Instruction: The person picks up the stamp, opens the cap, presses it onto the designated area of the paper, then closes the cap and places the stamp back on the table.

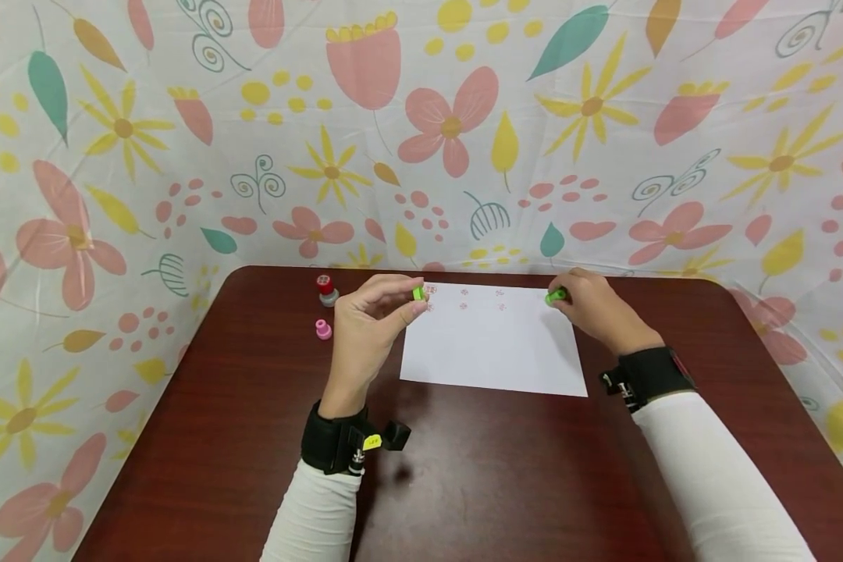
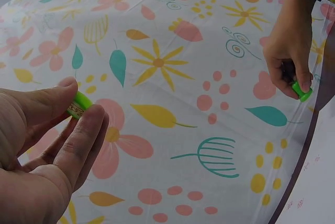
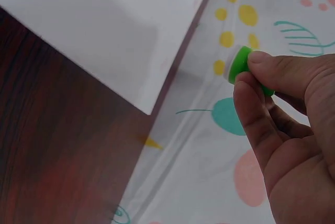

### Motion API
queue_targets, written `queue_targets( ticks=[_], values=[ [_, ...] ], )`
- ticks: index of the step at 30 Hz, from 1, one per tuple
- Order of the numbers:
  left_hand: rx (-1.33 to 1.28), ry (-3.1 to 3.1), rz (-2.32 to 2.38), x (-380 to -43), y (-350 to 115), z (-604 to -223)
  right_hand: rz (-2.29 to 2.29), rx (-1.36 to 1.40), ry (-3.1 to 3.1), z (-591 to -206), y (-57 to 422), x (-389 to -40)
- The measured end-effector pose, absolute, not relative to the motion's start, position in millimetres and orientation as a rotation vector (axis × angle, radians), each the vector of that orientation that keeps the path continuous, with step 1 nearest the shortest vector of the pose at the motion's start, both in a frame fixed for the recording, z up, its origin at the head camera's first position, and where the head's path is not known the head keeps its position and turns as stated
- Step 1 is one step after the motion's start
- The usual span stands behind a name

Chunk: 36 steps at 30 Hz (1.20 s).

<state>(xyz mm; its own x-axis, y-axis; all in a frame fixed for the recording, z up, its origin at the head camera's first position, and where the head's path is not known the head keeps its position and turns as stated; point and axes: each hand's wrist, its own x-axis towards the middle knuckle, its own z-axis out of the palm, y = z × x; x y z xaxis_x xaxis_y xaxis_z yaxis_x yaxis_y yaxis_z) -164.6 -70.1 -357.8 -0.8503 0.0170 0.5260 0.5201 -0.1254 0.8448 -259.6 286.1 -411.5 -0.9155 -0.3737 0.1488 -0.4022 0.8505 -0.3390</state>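
My left hand [image 1: 370, 328] pinches a small green cap [image 1: 418, 293] between thumb and fingers, raised over the paper's far left corner. A patterned label shows on the cap's end [image 2: 75, 111] in the left wrist view. My right hand [image 1: 593, 308] pinches a round green stamp [image 1: 554, 297] at the paper's far right corner. In the right wrist view the stamp [image 3: 242, 66] has a whitish face turned away from the fingers. The white paper [image 1: 492, 351] lies on the table with small red prints [image 1: 464, 293] in two rows along its far edge.
Left of the paper stand a red stamp [image 1: 326, 289] with a grey base and a small pink stamp [image 1: 323, 329]. The dark brown table [image 1: 253, 468] ends at a floral cloth [image 1: 421, 156] that hangs behind and at the sides.
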Motion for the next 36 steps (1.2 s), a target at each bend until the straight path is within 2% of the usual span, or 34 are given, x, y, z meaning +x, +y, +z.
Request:
queue_targets(
  ticks=[15,24,36],
  values=[
    [-0.554,-1.856,-2.008,-165,-71,-359,0.468,0.568,-3.078,-439,283,-282],
    [-0.544,-1.893,-1.969,-167,-70,-359,0.428,0.512,-3.152,-445,281,-285],
    [-0.534,-1.884,-1.973,-166,-70,-360,0.384,0.570,-3.142,-449,278,-288]
  ],
)
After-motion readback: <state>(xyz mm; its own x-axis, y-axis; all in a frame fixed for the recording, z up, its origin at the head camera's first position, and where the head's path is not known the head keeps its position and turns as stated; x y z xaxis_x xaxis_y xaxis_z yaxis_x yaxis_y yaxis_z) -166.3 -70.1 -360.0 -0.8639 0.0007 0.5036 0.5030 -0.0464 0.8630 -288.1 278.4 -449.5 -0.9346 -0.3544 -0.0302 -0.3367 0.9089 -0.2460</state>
